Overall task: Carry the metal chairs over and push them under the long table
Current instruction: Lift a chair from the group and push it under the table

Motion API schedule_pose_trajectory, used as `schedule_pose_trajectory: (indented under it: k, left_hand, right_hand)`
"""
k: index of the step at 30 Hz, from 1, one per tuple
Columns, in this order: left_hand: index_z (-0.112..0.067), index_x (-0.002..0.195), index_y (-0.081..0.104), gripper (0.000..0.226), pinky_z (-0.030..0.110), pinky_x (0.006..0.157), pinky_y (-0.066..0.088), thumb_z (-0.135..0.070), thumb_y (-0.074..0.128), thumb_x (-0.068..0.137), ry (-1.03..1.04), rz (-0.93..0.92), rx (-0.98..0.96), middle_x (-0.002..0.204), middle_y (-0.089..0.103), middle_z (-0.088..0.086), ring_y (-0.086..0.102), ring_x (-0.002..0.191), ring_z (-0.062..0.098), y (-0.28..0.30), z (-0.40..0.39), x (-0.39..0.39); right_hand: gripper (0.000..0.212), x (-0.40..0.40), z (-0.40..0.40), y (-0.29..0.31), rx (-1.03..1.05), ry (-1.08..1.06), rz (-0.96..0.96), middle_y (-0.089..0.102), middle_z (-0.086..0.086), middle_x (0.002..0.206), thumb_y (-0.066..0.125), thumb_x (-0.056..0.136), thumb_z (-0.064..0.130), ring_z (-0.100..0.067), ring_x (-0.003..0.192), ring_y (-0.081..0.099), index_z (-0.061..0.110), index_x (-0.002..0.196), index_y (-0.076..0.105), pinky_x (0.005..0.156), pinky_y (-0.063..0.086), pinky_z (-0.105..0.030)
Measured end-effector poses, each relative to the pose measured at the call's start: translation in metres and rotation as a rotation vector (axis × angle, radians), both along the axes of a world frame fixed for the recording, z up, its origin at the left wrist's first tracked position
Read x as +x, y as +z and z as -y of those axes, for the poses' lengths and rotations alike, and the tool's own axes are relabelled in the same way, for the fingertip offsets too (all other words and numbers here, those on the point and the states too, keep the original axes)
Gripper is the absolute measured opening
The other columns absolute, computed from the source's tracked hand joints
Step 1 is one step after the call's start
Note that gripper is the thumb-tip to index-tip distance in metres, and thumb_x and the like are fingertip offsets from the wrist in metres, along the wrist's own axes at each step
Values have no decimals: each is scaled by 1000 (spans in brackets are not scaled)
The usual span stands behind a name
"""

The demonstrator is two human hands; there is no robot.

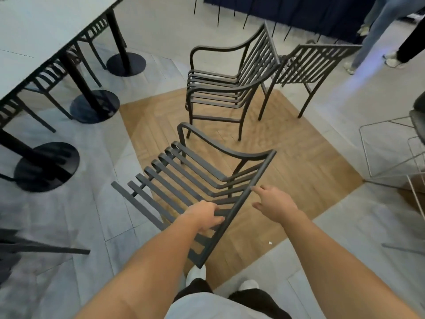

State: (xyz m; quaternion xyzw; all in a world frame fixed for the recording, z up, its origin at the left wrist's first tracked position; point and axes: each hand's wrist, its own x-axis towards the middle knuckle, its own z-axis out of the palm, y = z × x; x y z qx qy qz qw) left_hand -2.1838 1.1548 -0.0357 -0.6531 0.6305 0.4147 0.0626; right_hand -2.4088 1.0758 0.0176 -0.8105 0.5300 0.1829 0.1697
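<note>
The left hand (pixel 204 216) grips a back slat of the tilted metal chair (pixel 184 178), whose seat runs away up-left from that grip toward the long table (pixel 34 38). The right hand (pixel 273 203) hovers open, just beside the top rail.

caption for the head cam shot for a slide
Left hand grips a tilted metal chair; right hand open beside it, near the long table.
</note>
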Motion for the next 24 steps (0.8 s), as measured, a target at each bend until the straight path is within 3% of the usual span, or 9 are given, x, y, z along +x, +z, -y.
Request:
schedule_pose_trajectory:
  k: [3,8,14,17,20,22,24]
  left_hand:
    - [-26,144,52,58,40,100,52,-59,55,97,43,-29,51,137,60,4,60,119,23,-12,10,8]
    - [-31,148,48,72,41,105,48,-71,58,89,197,-104,163,144,57,4,56,127,24,-28,16,1]
    - [-26,161,27,110,41,113,37,-85,62,75,479,-196,274,153,50,2,45,140,25,-29,18,-41]
    - [-25,163,18,116,41,115,34,-84,64,74,628,-214,317,159,42,4,40,144,27,-37,13,-66]
    - [-25,157,36,96,41,110,43,-77,63,81,718,-65,306,151,50,7,50,135,29,-48,7,-92]
    - [-26,139,56,63,41,96,53,-64,61,89,746,84,267,127,66,5,63,114,28,-53,9,-101]
    - [-27,122,66,40,41,88,56,-52,58,92,783,182,262,107,68,2,66,100,26,-51,12,-108]
  right_hand:
    - [65,1,24,-12,24,67,-52,42,-2,156,62,98,33,-26,136,47,32,155,32,103,49,-42]
    - [72,-1,63,-38,-12,230,-80,33,-1,160,71,93,27,-25,145,38,32,154,33,107,48,-41]
    - [50,0,123,-73,50,520,-109,52,-1,142,68,93,35,-26,135,44,29,139,52,111,42,-44]
    - [41,-1,142,-84,69,682,-105,59,0,134,64,95,33,-25,128,49,26,134,56,109,40,-41]
    - [32,-2,155,-93,71,803,-103,64,1,127,59,98,28,-22,122,56,24,129,58,110,39,-37]
    - [26,-3,164,-97,69,840,-103,65,1,123,55,99,23,-23,117,59,23,124,60,102,45,-39]
    - [24,-4,169,-100,65,880,-112,66,0,119,53,99,18,-24,110,63,21,121,62,93,52,-40]
